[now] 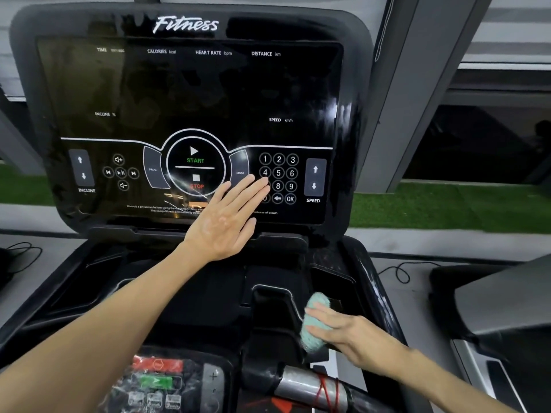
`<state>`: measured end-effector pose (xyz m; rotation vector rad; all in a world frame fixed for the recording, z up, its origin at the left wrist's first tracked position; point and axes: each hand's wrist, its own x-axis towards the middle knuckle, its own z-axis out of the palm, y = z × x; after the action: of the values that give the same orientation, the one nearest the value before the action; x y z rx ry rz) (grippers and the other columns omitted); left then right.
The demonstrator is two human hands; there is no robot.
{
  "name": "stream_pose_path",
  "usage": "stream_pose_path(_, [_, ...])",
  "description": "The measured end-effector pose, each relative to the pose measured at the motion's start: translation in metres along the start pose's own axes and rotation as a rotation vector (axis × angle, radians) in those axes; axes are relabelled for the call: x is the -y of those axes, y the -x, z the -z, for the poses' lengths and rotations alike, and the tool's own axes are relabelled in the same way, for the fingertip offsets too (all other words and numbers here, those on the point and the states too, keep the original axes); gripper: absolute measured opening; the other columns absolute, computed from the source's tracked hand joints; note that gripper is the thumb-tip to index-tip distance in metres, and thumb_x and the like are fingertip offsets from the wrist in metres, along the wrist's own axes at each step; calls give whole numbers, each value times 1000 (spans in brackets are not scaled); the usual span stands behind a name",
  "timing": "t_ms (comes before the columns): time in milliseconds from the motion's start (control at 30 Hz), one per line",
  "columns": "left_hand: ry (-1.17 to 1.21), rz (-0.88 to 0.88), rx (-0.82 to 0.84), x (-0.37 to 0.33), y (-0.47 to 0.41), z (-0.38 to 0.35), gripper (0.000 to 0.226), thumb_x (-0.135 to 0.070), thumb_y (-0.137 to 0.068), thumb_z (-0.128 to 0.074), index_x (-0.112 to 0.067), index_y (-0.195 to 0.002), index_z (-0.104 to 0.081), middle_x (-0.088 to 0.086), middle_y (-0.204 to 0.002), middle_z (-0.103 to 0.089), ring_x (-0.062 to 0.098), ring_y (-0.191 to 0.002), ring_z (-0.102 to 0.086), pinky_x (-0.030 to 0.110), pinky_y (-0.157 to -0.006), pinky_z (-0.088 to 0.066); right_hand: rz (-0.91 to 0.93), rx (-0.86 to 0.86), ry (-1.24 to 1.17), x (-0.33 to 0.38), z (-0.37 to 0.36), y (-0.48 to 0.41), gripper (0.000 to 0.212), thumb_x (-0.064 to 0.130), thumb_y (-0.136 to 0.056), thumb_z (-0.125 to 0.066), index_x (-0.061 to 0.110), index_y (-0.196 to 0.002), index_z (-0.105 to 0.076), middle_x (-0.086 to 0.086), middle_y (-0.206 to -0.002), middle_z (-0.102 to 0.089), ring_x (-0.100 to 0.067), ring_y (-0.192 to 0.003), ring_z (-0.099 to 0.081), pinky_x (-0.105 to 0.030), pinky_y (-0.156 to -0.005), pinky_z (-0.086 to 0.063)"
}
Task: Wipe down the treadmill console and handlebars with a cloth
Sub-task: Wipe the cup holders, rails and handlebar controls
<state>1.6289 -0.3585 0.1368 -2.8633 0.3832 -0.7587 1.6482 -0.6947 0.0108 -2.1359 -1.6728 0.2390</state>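
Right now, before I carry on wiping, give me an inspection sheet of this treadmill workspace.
Surface: console screen is dark and glossy, with smears and reflections.
Job's things: teal cloth is wadded at the right tray; handlebar is at the bottom edge, with a red cord wound round it.
Clutter: nothing seen.
Hands: left hand lies flat on the screen, fingertips at the keypad; right hand holds the cloth.
Cables: one black cable is looped on the floor at left, a second cable at right.
Surroundings: green turf lies behind; a neighbouring machine stands at right.
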Motion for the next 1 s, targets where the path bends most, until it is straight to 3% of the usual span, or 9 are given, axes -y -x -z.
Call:
stream_pose_path(233, [-19,2,-21,-3,-1,0,60,-25,-95,-43,-7,-151,-31,6,-160,-27,25,-149,-21,45,-118,-20,-36,-22,-5,2,-6,16,65,-8,-91,-48,25,-147,-38,0,-159,-22,-14,-148,-12,-38,-117,-27])
stream_pose_path(367, [-55,4,-5,-5,-2,2,59,-26,-96,-41,-5,-150,-33,9,-159,-29,27,-148,-23,45,-117,-20,6,-63,22,20,-14,-39,55,-5,-91,-47,14,-142,-45,-7,-158,-22,-22,-148,-5,-41,-118,-23])
stream_pose_path(467, [-63,30,-35,-15,-4,7,58,-23,-96,-44,-4,-149,-32,10,-157,-31,27,-146,-26,44,-117,-22,23,-93,43,20,-14,-55,45,0,-94,-49,13,-138,-51,-8,-157,-27,-19,-147,-4,-37,-118,-21])
stream_pose_path(567, [-71,-61,-57,-38,-12,8,59,-22,-95,-43,-4,-150,-32,9,-159,-29,25,-147,-26,43,-117,-22,4,-97,-19,16,-17,-35,46,1,-96,-48,15,-139,-50,-4,-157,-25,-15,-148,-6,-33,-118,-20])
stream_pose_path(700, [-106,-153,-14,-60,-34,1,59,-25,-97,-39,-7,-152,-28,8,-160,-26,25,-147,-25,44,-118,-24,-38,-96,-13,1,-14,22,64,-8,-88,-52,26,-141,-47,3,-156,-26,-10,-146,-15,-32,-115,-28])
stream_pose_path(800, [-117,-153,12,-62,-40,-6,58,-25,-98,-37,-6,-152,-27,9,-160,-25,25,-148,-24,44,-118,-23,-126,-74,76,-21,-9,73,82,-11,-83,-57,42,-144,-36,13,-157,-21,-10,-143,-26,-40,-101,-48])
stream_pose_path(867, [-120,-150,6,-62,-40,-8,58,-25,-98,-36,-6,-152,-28,9,-160,-25,25,-148,-23,44,-119,-21,-176,-75,91,-27,-7,93,93,-11,-82,-60,49,-145,-27,20,-157,-16,-7,-142,-25,-41,-93,-53])
stream_pose_path(933, [-112,-145,-1,-62,-39,-9,58,-25,-98,-35,-5,-152,-28,9,-160,-25,25,-148,-23,44,-119,-21,-178,-100,119,-25,-9,95,92,-12,-77,-65,42,-145,-35,16,-156,-22,-4,-142,-21,-40,-88,-56])
stream_pose_path(1000, [-98,-144,0,-63,-40,-8,57,-24,-98,-35,-5,-151,-30,9,-160,-26,25,-147,-24,44,-119,-22,-151,-117,117,-17,-11,81,81,-13,-78,-61,32,-143,-41,6,-155,-30,-7,-143,-21,-39,-92,-53])
